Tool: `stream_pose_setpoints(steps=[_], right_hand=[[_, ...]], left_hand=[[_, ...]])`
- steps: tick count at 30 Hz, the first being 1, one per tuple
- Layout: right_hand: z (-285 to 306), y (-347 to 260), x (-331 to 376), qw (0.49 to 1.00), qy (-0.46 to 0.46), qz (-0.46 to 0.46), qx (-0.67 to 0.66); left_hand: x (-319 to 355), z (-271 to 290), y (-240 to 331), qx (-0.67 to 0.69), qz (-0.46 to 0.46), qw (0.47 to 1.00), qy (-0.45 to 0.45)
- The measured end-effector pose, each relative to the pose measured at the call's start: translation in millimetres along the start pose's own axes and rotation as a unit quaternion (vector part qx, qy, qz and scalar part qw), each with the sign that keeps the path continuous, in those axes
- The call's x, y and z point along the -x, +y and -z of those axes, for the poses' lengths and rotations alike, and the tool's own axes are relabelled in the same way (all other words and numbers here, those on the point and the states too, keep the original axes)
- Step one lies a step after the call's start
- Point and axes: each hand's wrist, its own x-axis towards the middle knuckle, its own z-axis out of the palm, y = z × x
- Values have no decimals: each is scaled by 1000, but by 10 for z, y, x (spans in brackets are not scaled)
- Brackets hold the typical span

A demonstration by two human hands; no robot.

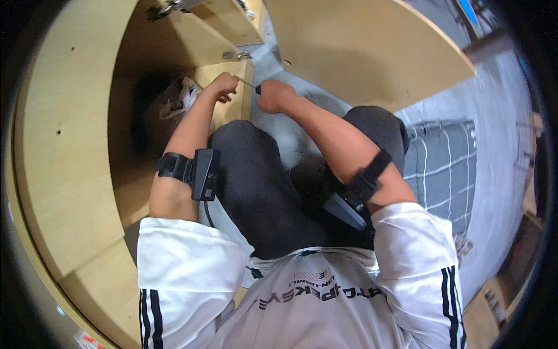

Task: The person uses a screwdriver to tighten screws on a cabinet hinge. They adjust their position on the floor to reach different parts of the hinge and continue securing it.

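Note:
My right hand is closed around the handle of a screwdriver, whose thin shaft points left. The shaft's end reaches my left hand, where the fingers are curled together. What those fingers pinch is too small to make out. Both hands are over the front edge of a light wooden cabinet, beside its bottom panel. Just above my left hand, a metal hinge is fixed to an upright panel. The screwdriver's tip is hidden at the left fingers.
A wooden door panel stands at the upper right. Inside the cabinet lies a crumpled clear plastic bag. Another hinge is at the top left. My knees are close below my hands. To the right lies a grey checked cushion or mat.

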Motion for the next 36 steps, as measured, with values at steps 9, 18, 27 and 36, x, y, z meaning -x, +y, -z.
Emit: stream_pose_setpoints(steps=[9,18,27,36], right_hand=[[-976,-54,-467,834,96,-78,-537],[-1535,-88,-140,675,150,-59,-720],[-1769,88,-212,722,169,-39,-670],[-1794,21,53,735,217,-139,-627]], left_hand=[[-152,-28,62,-19,-21,1000,-11],[-100,-151,107,-40,-65,997,-34],[-91,-404,115,50,-30,998,-1],[-800,-641,-354,-182,-133,973,51]])
